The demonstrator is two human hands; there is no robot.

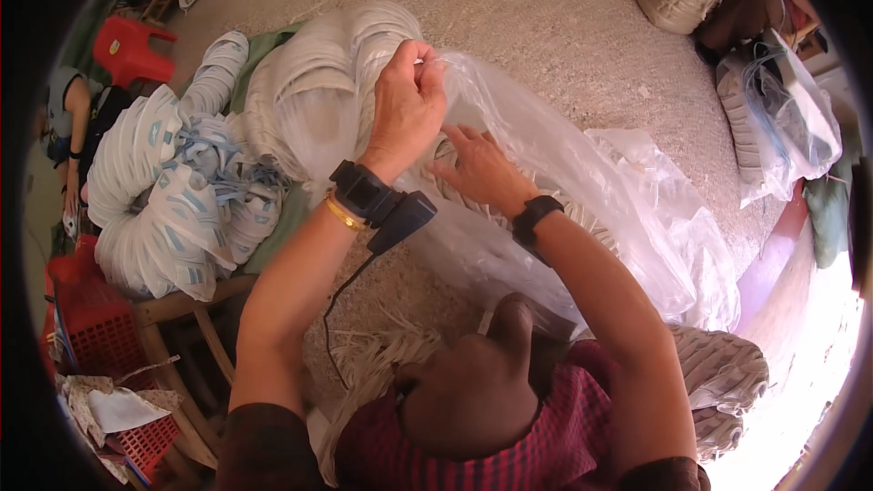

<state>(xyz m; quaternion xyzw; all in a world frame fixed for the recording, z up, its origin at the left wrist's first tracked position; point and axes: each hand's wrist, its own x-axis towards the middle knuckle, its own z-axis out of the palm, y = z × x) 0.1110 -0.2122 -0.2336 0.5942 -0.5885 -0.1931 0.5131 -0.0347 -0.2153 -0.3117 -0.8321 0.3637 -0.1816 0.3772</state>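
Note:
My left hand is raised with its fingers closed on the rim of a large clear plastic bag. The bag stretches off to the right in loose folds, and pale ridged stacked pieces show dimly through it. By the bag's mouth, my right hand has its fingers stretched out and spread toward the left; whether they press on the plastic or on the pieces I cannot tell. Just beyond my left hand lies a thick bundle of nested white shoe uppers, partly under thin clear film.
White shoe uppers with blue trim are piled at left on green cloth. Nearby are a red stool, a wooden frame and a red basket. Another bagged bundle stands at right. Other people sit at far left and upper right.

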